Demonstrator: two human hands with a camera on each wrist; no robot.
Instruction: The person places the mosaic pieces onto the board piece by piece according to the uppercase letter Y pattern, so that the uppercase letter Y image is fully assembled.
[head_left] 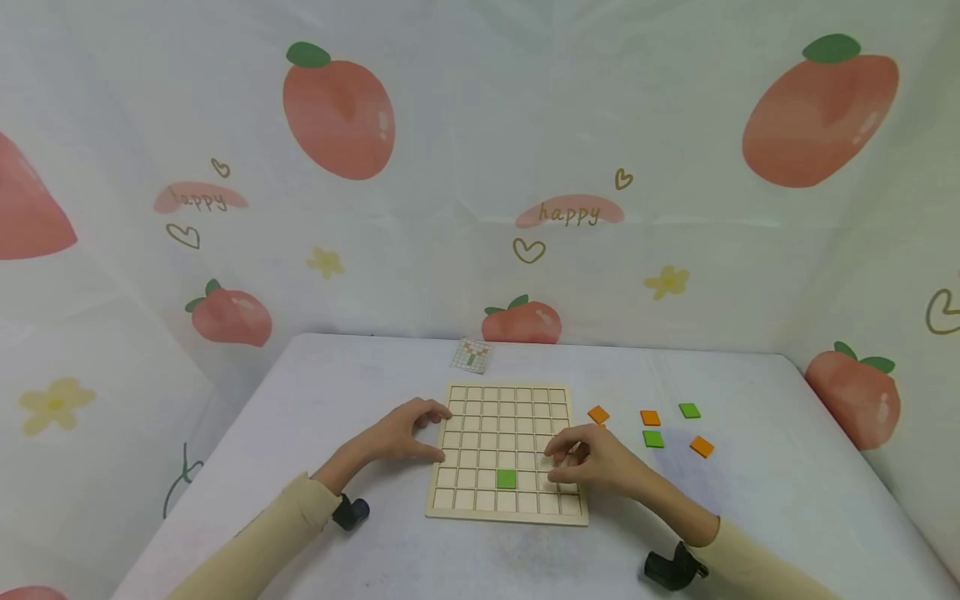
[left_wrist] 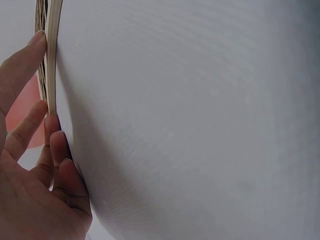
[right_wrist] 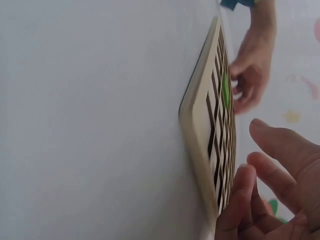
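A pale wooden grid board [head_left: 480, 516] lies on the white table, with one green square tile [head_left: 506, 479] in a cell of its lower part. At the board's left edge, my left hand [head_left: 401, 431] touches the rim with thumb and index finger spread apart; in the left wrist view its other fingers bend beside the edge. Over the board's right side hovers my right hand [head_left: 596, 458], its fingers loosely bent. The right wrist view shows a gap between its thumb [right_wrist: 280, 142] and fingers, with nothing seen in it.
Right of the board lie loose tiles, orange [head_left: 650, 417] and green [head_left: 653, 439]; one orange piece is partly hidden behind my right hand. A small card [head_left: 472, 356] with a coloured grid pattern sits behind the board. A fruit-printed curtain [head_left: 450, 167] surrounds the table [head_left: 360, 367].
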